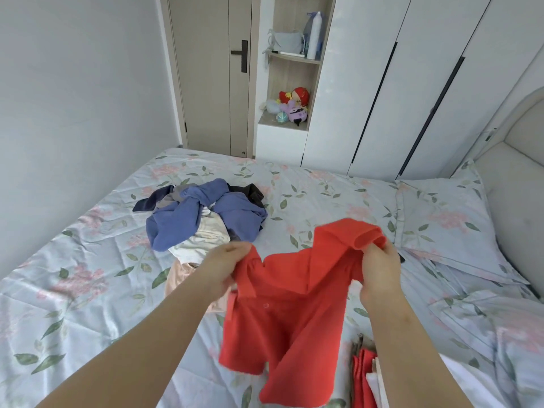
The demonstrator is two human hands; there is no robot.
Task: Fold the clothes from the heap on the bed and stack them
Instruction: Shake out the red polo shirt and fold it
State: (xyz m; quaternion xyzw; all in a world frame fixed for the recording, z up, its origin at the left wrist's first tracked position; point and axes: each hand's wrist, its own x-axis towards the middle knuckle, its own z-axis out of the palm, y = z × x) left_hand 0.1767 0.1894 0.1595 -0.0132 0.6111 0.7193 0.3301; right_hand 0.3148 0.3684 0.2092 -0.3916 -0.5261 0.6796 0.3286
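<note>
A red shirt (291,304) hangs in the air in front of me, above the flowered bed sheet (88,275). My left hand (226,266) grips its upper left edge near the collar. My right hand (379,266) grips the bunched fabric at its upper right. The lower part of the shirt dangles loose. Beyond my left hand lies the heap (203,213): blue, white, dark and pale pink garments tangled together. At the bottom right a stack of folded clothes (366,378) shows red and white edges, partly cut off by the frame.
A pillow (441,219) in the same flowered fabric lies at the right by the padded headboard (518,184). White wardrobes (397,83), a shelf niche with soft toys (294,107) and a door (212,75) stand beyond the bed. A wall runs along the left.
</note>
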